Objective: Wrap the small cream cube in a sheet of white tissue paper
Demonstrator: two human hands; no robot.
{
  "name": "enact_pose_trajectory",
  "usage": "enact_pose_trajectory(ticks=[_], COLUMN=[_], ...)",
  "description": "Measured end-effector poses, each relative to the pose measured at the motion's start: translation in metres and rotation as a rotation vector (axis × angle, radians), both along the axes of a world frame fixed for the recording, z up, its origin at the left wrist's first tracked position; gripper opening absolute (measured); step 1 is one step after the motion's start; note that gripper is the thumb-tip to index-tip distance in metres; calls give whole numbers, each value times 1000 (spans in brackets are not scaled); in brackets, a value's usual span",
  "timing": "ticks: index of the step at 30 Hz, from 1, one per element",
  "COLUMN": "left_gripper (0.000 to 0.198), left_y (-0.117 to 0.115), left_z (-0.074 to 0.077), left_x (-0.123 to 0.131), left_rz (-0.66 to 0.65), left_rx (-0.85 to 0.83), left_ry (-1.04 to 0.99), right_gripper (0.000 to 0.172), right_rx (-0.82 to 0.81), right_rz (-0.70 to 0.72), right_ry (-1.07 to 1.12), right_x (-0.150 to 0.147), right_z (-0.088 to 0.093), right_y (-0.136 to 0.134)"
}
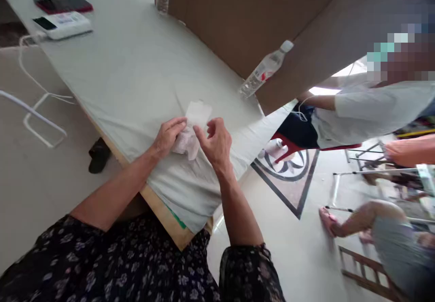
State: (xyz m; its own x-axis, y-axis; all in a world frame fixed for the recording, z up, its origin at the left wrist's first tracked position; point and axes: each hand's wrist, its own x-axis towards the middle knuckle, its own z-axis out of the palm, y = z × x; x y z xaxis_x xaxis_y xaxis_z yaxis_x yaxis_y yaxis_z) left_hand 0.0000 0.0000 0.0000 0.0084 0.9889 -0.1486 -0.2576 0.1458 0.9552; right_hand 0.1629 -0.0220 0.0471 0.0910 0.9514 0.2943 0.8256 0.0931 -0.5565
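Observation:
A flat white card (199, 113) lies at a slant over the cloth-covered table. Below it is a crumpled, pale, thin piece (186, 144), cloth or soft film; which one I cannot tell. My left hand (169, 136) grips the left side of the card, its fingers close together at the edge. On the other side, my right hand (216, 142) has its thumb near the card's lower right edge. Its fingers are bent and stand apart from the thumb, with nothing visible between them.
A large brown cardboard box (231, 25) stands at the back, a clear plastic bottle (263, 73) leaning beside it. A white device (64, 24) and a dark phone-like slab (64, 4) lie far left. One person's white sleeve (377, 111) shows right; another person's leg (363, 216) is below.

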Motion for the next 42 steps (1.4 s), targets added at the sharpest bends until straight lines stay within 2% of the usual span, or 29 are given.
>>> enact_pose_trajectory(ticks=[3, 7, 10, 12, 14, 18, 23, 25, 28, 31, 33, 35, 37, 39, 42], left_gripper=[51, 56, 51, 41, 26, 2, 10, 10, 11, 26, 30, 27, 24, 23, 28], left_y=[2, 2, 2, 3, 4, 12, 26, 30, 31, 28, 24, 19, 14, 9, 5], left_z=[-1, -1, -2, -4, -7, -13, -18, -20, -23, -21, -17, -13, -9, -6, -1], left_x=[1, 2, 2, 2, 0, -10, -28, -33, -34, -31, -28, -25, -22, -20, -21], left_rz=[-21, -40, 25, 60, 64, 136, 358, 374, 369, 429, 450, 414, 347, 294, 232], left_rx=[-7, 32, 166, 287, 349, 318, 297, 268, 220, 321, 474, 618, 691, 700, 658], left_ry=[-15, 59, 365, 610, 760, 787, 889, 943, 972, 977, 970, 957, 949, 943, 886], right_gripper=[41, 26, 22, 22, 23, 25, 19, 14, 20, 32, 41, 48, 43, 30, 19], right_rx=[-137, -216, -168, -129, -110, -72, -37, -17, 112, 183, 133, 55, 3, 9, 48], right_rz=[22, 48, 60, 59, 46, 5, -53, -131, -194, -44, 89, 186, 251, 311, 475], right_ry=[-84, -61, 133, 294, 417, 547, 536, 510, 441, 380, 341, 295, 263, 264, 256], right_x=[-5, 0, 12, 20, 27, 39, 55, 61, 63, 55, 46, 39, 35, 37, 45], right_z=[-5, -10, -17, -23, -30, -38, -44, -44, -40, -33, -31, -31, -30, -27, -19], right_y=[-1, 7, 13, 14, 13, 17, 42, 47, 38, 23, 18, 19, 21, 17, -3])
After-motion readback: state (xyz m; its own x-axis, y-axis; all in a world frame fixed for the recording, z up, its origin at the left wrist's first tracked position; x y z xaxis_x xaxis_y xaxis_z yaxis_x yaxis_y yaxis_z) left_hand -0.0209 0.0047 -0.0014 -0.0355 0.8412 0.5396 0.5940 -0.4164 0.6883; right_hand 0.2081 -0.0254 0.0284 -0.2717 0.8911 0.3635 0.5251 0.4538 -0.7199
